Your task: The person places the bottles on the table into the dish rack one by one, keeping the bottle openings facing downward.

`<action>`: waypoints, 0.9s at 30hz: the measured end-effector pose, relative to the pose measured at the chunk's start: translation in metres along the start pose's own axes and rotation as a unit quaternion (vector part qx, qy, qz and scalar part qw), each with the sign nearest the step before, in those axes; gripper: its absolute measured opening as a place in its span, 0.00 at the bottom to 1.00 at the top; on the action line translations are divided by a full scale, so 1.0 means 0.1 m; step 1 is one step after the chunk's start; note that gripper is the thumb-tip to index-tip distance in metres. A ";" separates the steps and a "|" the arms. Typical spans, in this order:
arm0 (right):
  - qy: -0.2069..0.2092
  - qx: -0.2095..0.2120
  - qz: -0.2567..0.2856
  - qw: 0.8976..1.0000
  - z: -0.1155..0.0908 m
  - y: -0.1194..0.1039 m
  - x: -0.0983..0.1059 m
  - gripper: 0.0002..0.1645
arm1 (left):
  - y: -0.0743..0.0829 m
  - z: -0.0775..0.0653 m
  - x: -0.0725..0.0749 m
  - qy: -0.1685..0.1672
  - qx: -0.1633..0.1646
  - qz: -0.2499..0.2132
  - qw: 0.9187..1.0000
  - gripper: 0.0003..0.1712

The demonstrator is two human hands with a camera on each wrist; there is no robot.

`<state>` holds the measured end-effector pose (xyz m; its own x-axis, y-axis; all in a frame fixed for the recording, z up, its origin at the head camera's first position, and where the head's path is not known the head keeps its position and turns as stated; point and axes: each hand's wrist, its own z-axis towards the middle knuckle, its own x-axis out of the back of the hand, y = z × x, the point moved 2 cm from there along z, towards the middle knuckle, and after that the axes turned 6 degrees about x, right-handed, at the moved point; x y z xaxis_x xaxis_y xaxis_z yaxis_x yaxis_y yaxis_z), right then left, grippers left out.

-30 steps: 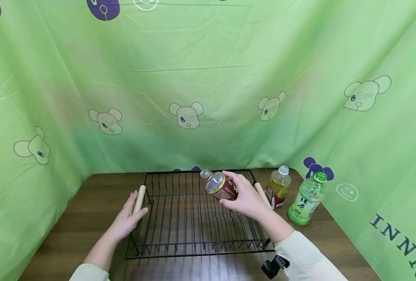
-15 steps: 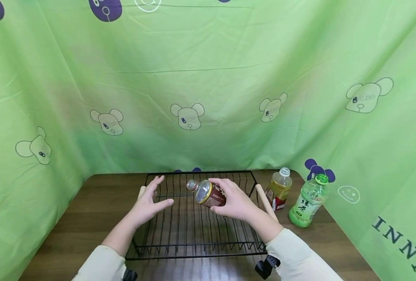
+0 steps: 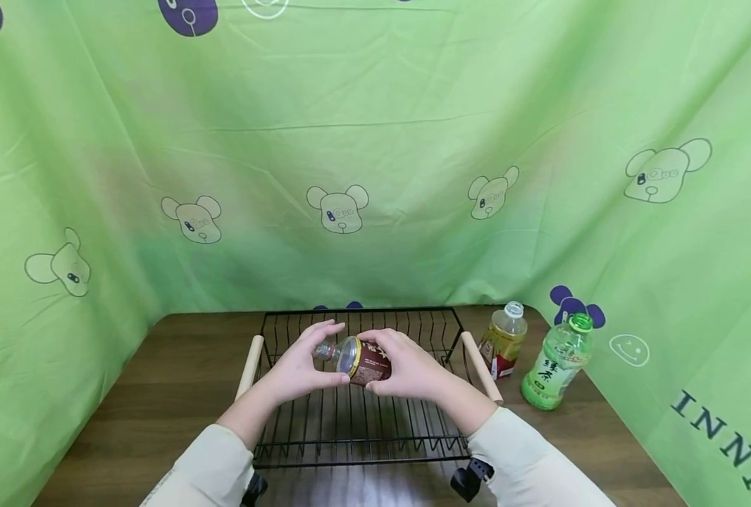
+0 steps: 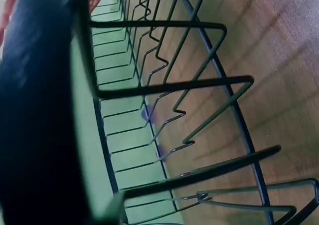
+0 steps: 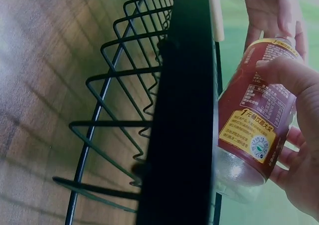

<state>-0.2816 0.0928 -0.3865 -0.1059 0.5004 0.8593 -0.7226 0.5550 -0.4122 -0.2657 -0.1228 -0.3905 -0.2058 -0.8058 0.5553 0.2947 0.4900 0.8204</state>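
Leaning sideways, the bottle [image 3: 368,361] sits clasped in the right grip [image 3: 411,370], neck [image 3: 325,351] within spread left grip [image 3: 293,372]

counter [image 3: 141,394]: brown wood grain, we see sheen in front of rack
black rack [image 3: 356,441]: wire, sits mid-counter, pale wooden handle [image 3: 250,367] each end
yellow-label bottle [image 3: 504,341]: upright, just right of rack
green bottle [image 3: 554,367]: upright, right of that, nearer us

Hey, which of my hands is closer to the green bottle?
Your right hand: it grips the red-brown bottle over the rack, left of the green bottle. Your left hand is farther left, around the red-brown bottle's neck.
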 end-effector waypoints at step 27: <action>0.010 -0.007 0.018 1.000 -0.01 -0.07 0.00 0.46 | -0.10 -0.07 -0.06 0.044 0.024 -0.018 0.999 0.40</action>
<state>-0.2759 0.0898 -0.3840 -0.1182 0.5324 0.8382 -0.7087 0.5461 -0.4467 -0.2612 -0.1257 -0.4030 -0.1320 -0.8485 0.5125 0.2432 0.4735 0.8466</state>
